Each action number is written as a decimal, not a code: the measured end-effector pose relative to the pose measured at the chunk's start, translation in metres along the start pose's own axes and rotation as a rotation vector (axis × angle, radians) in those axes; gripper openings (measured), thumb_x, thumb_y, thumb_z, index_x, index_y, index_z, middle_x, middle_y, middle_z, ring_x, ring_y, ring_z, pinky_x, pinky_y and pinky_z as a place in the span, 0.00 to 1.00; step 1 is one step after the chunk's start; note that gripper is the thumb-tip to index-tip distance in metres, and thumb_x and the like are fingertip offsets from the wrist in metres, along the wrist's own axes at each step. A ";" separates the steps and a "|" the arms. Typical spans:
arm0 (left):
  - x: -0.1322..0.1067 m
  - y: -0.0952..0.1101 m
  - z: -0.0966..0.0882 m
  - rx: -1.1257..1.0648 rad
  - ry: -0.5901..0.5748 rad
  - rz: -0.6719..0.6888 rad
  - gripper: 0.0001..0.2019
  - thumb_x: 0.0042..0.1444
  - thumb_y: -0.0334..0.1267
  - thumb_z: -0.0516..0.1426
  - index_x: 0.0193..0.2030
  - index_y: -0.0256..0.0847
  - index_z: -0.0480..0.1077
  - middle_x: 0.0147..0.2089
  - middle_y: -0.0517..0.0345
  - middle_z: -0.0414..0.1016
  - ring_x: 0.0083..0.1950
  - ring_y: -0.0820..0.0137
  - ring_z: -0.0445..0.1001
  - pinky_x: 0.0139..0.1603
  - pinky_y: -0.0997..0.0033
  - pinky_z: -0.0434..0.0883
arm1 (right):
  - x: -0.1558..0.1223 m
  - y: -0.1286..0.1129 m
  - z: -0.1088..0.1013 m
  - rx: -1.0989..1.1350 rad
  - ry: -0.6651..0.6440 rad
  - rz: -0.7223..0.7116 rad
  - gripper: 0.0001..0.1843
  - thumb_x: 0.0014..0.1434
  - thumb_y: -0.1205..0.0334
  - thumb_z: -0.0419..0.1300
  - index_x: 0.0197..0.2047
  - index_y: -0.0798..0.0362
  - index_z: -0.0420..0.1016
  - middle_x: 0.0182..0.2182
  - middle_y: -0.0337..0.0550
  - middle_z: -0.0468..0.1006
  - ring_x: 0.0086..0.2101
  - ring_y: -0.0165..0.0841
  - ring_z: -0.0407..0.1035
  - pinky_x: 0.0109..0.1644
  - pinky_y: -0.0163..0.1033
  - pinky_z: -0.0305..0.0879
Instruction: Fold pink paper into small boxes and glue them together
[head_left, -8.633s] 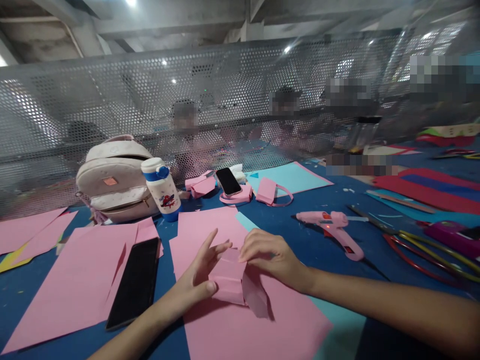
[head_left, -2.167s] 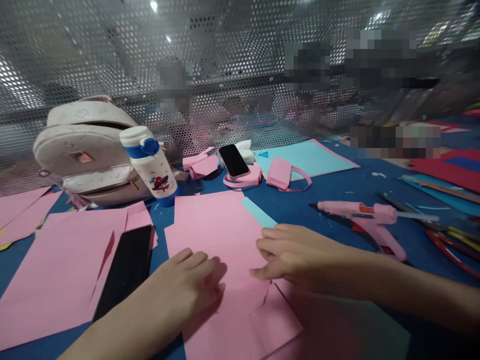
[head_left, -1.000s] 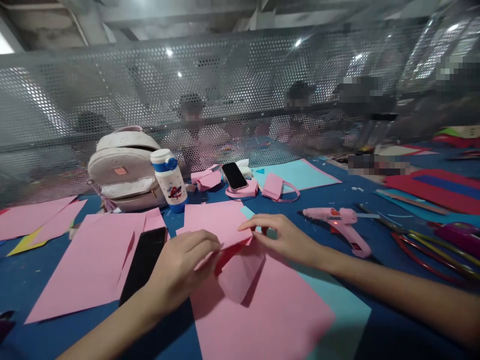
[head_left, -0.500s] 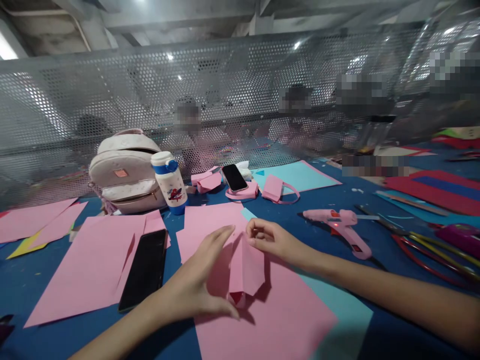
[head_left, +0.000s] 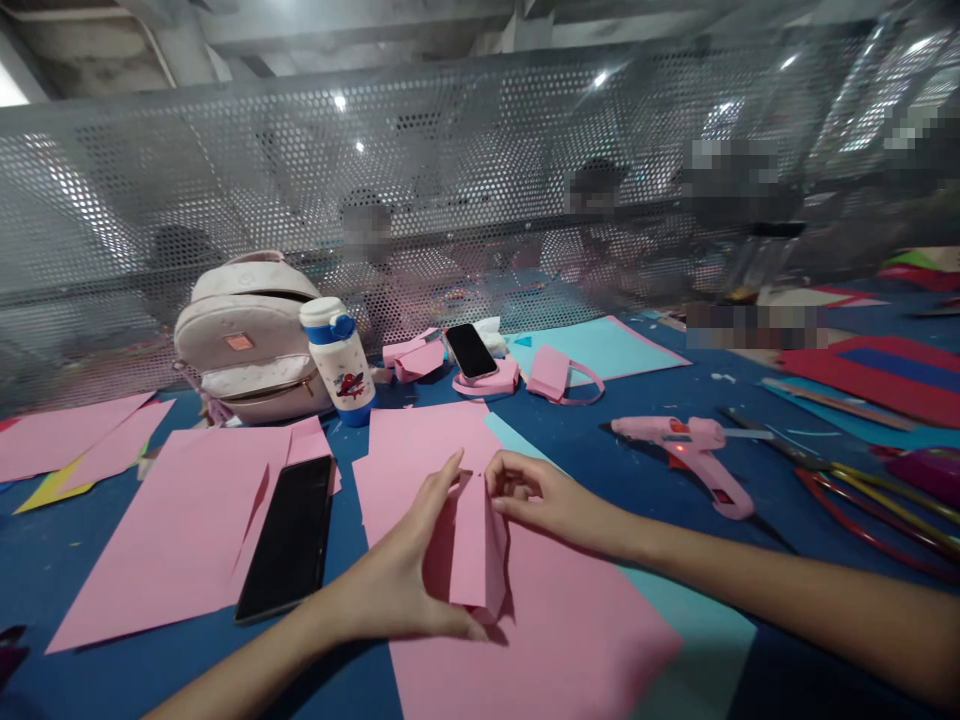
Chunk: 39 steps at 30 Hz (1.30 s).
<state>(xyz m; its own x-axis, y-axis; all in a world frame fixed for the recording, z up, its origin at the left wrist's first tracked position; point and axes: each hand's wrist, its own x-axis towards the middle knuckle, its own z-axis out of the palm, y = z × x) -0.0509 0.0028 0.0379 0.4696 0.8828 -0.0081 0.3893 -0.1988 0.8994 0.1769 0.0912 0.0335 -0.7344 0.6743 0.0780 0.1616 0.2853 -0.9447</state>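
A small folded piece of pink paper [head_left: 471, 545] stands on edge over a large pink sheet [head_left: 525, 640] on the blue table. My left hand [head_left: 397, 575] cups its left side, with the thumb under the lower end and the fingers along the fold. My right hand [head_left: 544, 495] pinches the paper's top right corner. A black phone [head_left: 289, 540] lies just left of my left hand.
A pink glue gun [head_left: 694, 455] lies to the right, with scissors [head_left: 862, 490] beyond it. Behind stand a white and blue bottle [head_left: 339, 360], a pale backpack [head_left: 244, 340], a second phone [head_left: 469, 352] on pink paper pieces and a perforated metal screen [head_left: 450, 190]. Other people sit behind it.
The pink piece has been folded narrower and stood up between my hands. My right hand has moved in to its top corner, and my left fingers have closed along its side.
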 end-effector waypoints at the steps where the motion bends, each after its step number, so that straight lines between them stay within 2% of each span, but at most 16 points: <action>1: 0.000 0.000 0.001 -0.002 0.006 -0.002 0.69 0.40 0.44 0.73 0.75 0.55 0.25 0.78 0.48 0.33 0.77 0.52 0.42 0.74 0.48 0.51 | 0.000 0.000 0.000 -0.023 0.006 -0.002 0.09 0.62 0.58 0.62 0.38 0.54 0.68 0.34 0.37 0.69 0.31 0.29 0.59 0.36 0.35 0.57; 5: 0.001 0.002 0.004 0.025 0.063 -0.015 0.70 0.40 0.44 0.74 0.74 0.58 0.22 0.75 0.49 0.42 0.76 0.50 0.45 0.73 0.44 0.52 | -0.003 0.000 0.001 -0.053 0.048 -0.009 0.09 0.64 0.57 0.61 0.39 0.53 0.68 0.34 0.37 0.70 0.30 0.28 0.59 0.35 0.35 0.58; 7: 0.002 0.002 0.005 0.062 0.095 -0.002 0.72 0.38 0.45 0.74 0.74 0.57 0.21 0.75 0.48 0.43 0.76 0.49 0.45 0.72 0.41 0.51 | -0.004 0.001 0.001 -0.044 0.070 -0.017 0.10 0.65 0.55 0.60 0.41 0.52 0.68 0.36 0.37 0.70 0.30 0.28 0.60 0.36 0.35 0.59; 10: 0.002 0.002 0.007 0.107 0.104 0.024 0.73 0.37 0.46 0.74 0.74 0.56 0.21 0.75 0.45 0.38 0.76 0.45 0.41 0.72 0.39 0.50 | -0.006 0.002 0.001 -0.029 0.076 -0.059 0.16 0.63 0.52 0.62 0.50 0.50 0.68 0.46 0.42 0.71 0.41 0.33 0.66 0.43 0.36 0.63; 13: 0.001 0.001 0.008 0.120 0.108 0.038 0.73 0.37 0.47 0.74 0.74 0.54 0.22 0.76 0.43 0.35 0.76 0.43 0.38 0.71 0.38 0.51 | -0.009 0.001 0.002 -0.043 0.031 -0.104 0.30 0.61 0.49 0.65 0.62 0.47 0.62 0.59 0.45 0.65 0.55 0.38 0.63 0.55 0.40 0.62; 15: 0.001 0.001 0.008 0.113 0.117 0.037 0.73 0.37 0.47 0.74 0.74 0.53 0.22 0.77 0.42 0.33 0.76 0.42 0.38 0.71 0.37 0.51 | -0.010 0.000 0.003 -0.058 -0.012 -0.120 0.34 0.60 0.48 0.66 0.64 0.47 0.61 0.61 0.46 0.63 0.57 0.39 0.61 0.59 0.42 0.60; 18: 0.003 0.000 0.007 0.088 0.128 0.021 0.72 0.37 0.46 0.74 0.75 0.52 0.23 0.77 0.41 0.34 0.76 0.42 0.38 0.71 0.37 0.50 | -0.010 -0.001 0.004 -0.074 -0.019 -0.118 0.33 0.60 0.46 0.66 0.63 0.48 0.62 0.60 0.48 0.65 0.55 0.39 0.63 0.59 0.43 0.61; 22: 0.004 -0.001 0.005 0.059 0.123 0.036 0.69 0.39 0.42 0.74 0.75 0.52 0.27 0.76 0.44 0.36 0.77 0.44 0.38 0.73 0.39 0.48 | -0.008 0.000 0.004 -0.046 0.079 -0.060 0.24 0.65 0.47 0.60 0.58 0.50 0.66 0.55 0.48 0.69 0.47 0.37 0.67 0.53 0.42 0.65; 25: 0.003 0.000 0.003 0.044 0.101 0.052 0.57 0.46 0.39 0.69 0.75 0.55 0.37 0.78 0.52 0.34 0.77 0.49 0.35 0.74 0.43 0.45 | -0.007 -0.001 0.004 0.028 0.118 -0.049 0.19 0.68 0.49 0.55 0.56 0.50 0.67 0.49 0.46 0.72 0.48 0.38 0.68 0.53 0.43 0.65; 28: 0.000 0.002 -0.001 0.033 0.100 0.068 0.43 0.55 0.36 0.61 0.74 0.56 0.45 0.78 0.59 0.36 0.78 0.54 0.34 0.75 0.45 0.41 | -0.007 -0.002 0.005 0.057 0.139 -0.083 0.17 0.68 0.53 0.55 0.56 0.49 0.66 0.46 0.45 0.73 0.46 0.37 0.69 0.50 0.42 0.65; 30: 0.000 0.004 -0.003 -0.006 0.122 0.100 0.36 0.58 0.36 0.56 0.73 0.53 0.51 0.78 0.60 0.41 0.78 0.57 0.37 0.75 0.47 0.40 | -0.007 -0.004 0.004 0.024 0.172 -0.126 0.15 0.67 0.55 0.56 0.55 0.49 0.67 0.45 0.45 0.73 0.43 0.35 0.68 0.47 0.40 0.65; 32: 0.001 0.006 -0.003 -0.074 0.151 0.108 0.31 0.60 0.37 0.54 0.71 0.50 0.57 0.76 0.58 0.50 0.77 0.58 0.44 0.75 0.49 0.42 | -0.007 -0.005 0.001 -0.045 0.220 -0.185 0.13 0.67 0.56 0.57 0.53 0.49 0.71 0.43 0.44 0.73 0.39 0.33 0.67 0.44 0.38 0.64; 35: 0.003 0.011 0.002 -0.209 0.198 0.054 0.22 0.64 0.44 0.51 0.62 0.43 0.70 0.67 0.53 0.67 0.70 0.56 0.61 0.72 0.52 0.55 | -0.007 -0.012 -0.004 -0.152 0.275 -0.276 0.10 0.65 0.56 0.60 0.45 0.51 0.78 0.38 0.43 0.72 0.37 0.33 0.65 0.43 0.38 0.61; 37: 0.002 0.014 0.009 -0.272 0.207 -0.008 0.21 0.65 0.49 0.51 0.53 0.40 0.76 0.57 0.51 0.77 0.59 0.56 0.71 0.64 0.56 0.66 | -0.007 -0.019 -0.007 -0.162 0.271 -0.274 0.11 0.64 0.54 0.61 0.37 0.52 0.79 0.36 0.43 0.72 0.36 0.34 0.65 0.41 0.38 0.61; 39: 0.000 0.017 0.016 -0.277 0.190 -0.078 0.20 0.64 0.52 0.53 0.46 0.38 0.77 0.47 0.53 0.80 0.49 0.59 0.75 0.52 0.63 0.73 | -0.006 -0.026 -0.009 -0.121 0.198 -0.193 0.15 0.62 0.50 0.62 0.33 0.54 0.77 0.33 0.42 0.72 0.33 0.33 0.65 0.38 0.37 0.60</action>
<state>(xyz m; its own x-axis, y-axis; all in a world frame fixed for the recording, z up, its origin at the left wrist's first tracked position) -0.0315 -0.0072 0.0461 0.2803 0.9596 -0.0237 0.1760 -0.0271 0.9840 0.1830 0.0859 0.0601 -0.6180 0.7160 0.3248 0.1176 0.4927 -0.8622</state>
